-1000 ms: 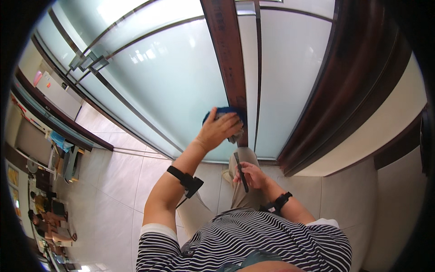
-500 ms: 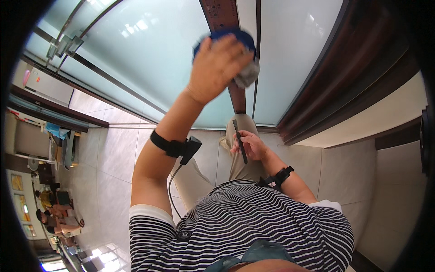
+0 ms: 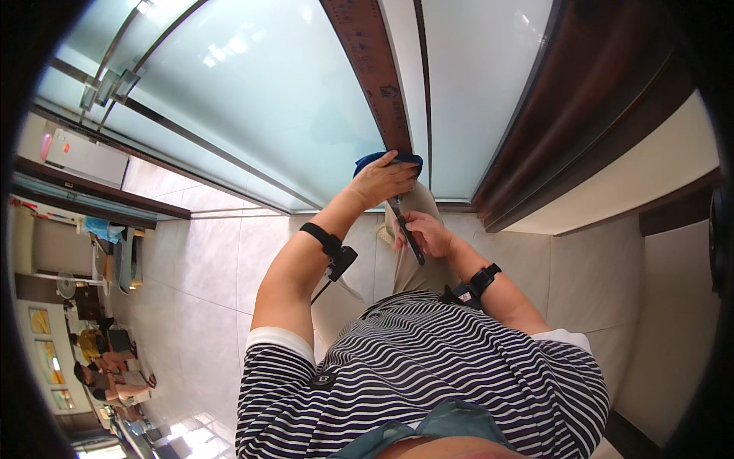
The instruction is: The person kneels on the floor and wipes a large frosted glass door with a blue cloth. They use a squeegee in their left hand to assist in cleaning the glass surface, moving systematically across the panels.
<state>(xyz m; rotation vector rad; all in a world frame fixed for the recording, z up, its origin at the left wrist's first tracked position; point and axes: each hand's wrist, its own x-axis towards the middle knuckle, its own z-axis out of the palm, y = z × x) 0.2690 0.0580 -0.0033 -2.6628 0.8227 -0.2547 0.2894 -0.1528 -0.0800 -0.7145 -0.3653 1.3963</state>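
We see the left hand [image 3: 384, 177] grasping a blue cloth [image 3: 370, 161], bunched under its palm and fingers; a marked brown strip [image 3: 372, 73] runs up beyond it, glass panel [image 3: 298, 107] to its left. Right hand [image 3: 430, 233], just below, grips a slim dark tool [image 3: 411, 242], its upper end near the left hand. Risks, we judge: left hand dropping could knock that tool end; a loose hold could let the cloth slip.

A beige shoe [image 3: 384, 234] rests on the pale grey tiled floor [image 3: 199, 275].
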